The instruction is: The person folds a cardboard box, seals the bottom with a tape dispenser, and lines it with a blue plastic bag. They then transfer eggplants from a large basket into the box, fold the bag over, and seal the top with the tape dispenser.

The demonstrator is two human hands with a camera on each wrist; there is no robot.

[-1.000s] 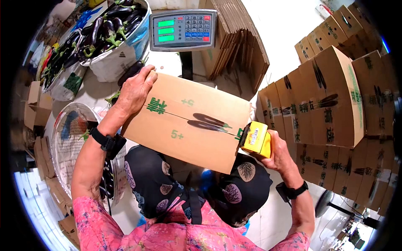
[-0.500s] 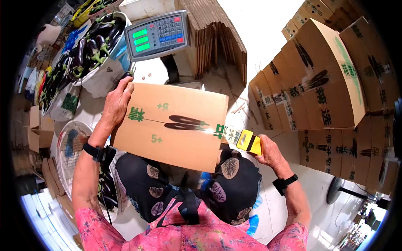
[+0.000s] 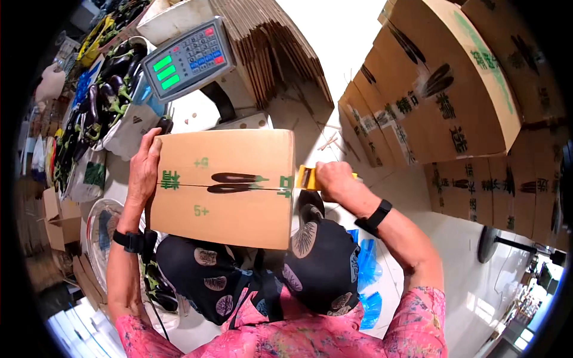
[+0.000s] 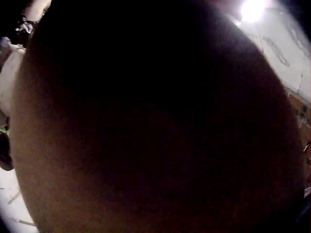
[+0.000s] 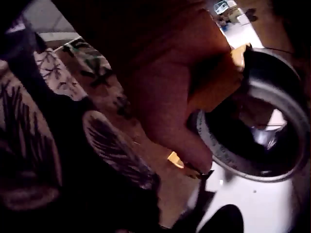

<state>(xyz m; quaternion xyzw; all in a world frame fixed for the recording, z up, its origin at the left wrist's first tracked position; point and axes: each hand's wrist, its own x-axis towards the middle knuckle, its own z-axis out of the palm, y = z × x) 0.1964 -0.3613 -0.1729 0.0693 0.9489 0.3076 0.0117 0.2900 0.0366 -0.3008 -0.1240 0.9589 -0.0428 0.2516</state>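
A cardboard box (image 3: 239, 224) with printed eggplants and green characters lies across the person's lap in the head view. My left hand (image 3: 143, 170) grips its left end, fingers at the far left corner. My right hand (image 3: 339, 181) holds a yellow tape dispenser (image 3: 307, 177) right at the box's right end. In the right wrist view, the fingers curl round the dispenser's yellow body, beside a big tape roll (image 5: 221, 150). A dark, blurred forearm or hand surface fills most of the left wrist view.
A scale display (image 3: 188, 56) stands beyond the box, beside a stack of flattened cartons (image 3: 286, 48). Printed boxes (image 3: 430, 101) are piled on the right. Eggplants (image 3: 110, 98) fill a bag at the upper left. A lined basket (image 3: 98, 230) stands by the left arm.
The right hand and dispenser have moved out from the box's end, then back in and down against it. A tape strip seen stretched between them half a second ago no longer shows.
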